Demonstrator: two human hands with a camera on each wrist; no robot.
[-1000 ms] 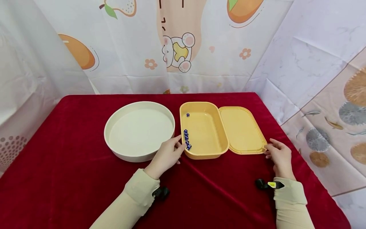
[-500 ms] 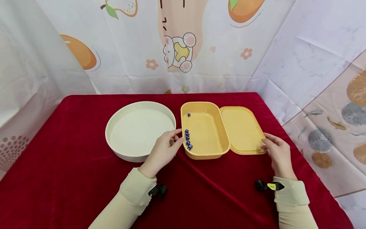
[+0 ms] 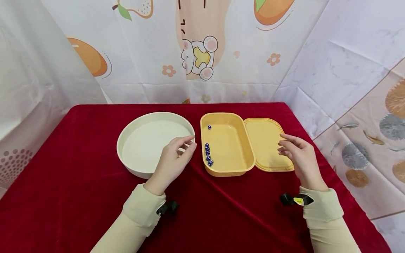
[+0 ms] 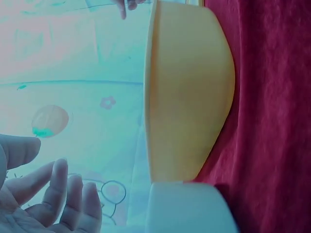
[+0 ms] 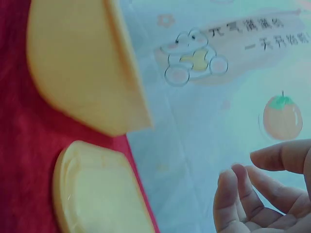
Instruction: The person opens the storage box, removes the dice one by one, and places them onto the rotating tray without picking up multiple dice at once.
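Observation:
A yellow rectangular container [image 3: 231, 147] stands mid-table with several dark blue dice [image 3: 207, 153] along its left wall and one more die [image 3: 209, 127] towards the back. Left of it is a round cream tray [image 3: 152, 137]. Over that tray's right rim hovers my left hand [image 3: 172, 161], thumb and fingers apart and loosely bent, holding nothing. The yellow lid [image 3: 265, 144] lies flat at the container's right. Above the lid's right edge is my right hand [image 3: 302, 158], empty and with relaxed fingers. Both wrist views show empty hands, with the container wall [image 4: 189, 92] beside the left one.
A red velvet cloth [image 3: 221, 218] covers the table. Behind it hangs a white printed curtain [image 3: 142, 66], and a patterned sheet [image 3: 354, 140] drops along the right side. Each wrist carries a small black camera.
My left hand has left the container's left rim and moved left and up. From the lid's corner, my right hand has lifted away, towards the back. Container, lid and dice stay in place.

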